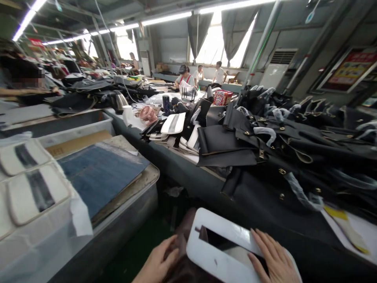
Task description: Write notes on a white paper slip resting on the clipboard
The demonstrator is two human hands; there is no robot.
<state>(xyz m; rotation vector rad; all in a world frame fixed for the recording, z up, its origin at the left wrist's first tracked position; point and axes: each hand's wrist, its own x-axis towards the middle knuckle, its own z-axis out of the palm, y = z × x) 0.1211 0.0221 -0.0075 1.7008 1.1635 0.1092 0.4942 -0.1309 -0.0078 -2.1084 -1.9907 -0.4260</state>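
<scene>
A white flat panel [219, 243] with a black strip down its middle lies at the bottom centre, over a dark brown piece [185, 236]. My right hand [272, 257] rests on the panel's right side, fingers stretched flat across the black strip. My left hand [157, 263] lies on the dark brown piece just left of the panel, fingers curled loosely over it. Both hands are cut off by the lower edge of the view.
A heap of black leather bag parts [282, 157] with gold fittings covers the long table on the right. Similar white panels [32, 192] lie on the left worktop beside a blue board [100, 173]. A pink fan [147, 114] and several people sit farther back.
</scene>
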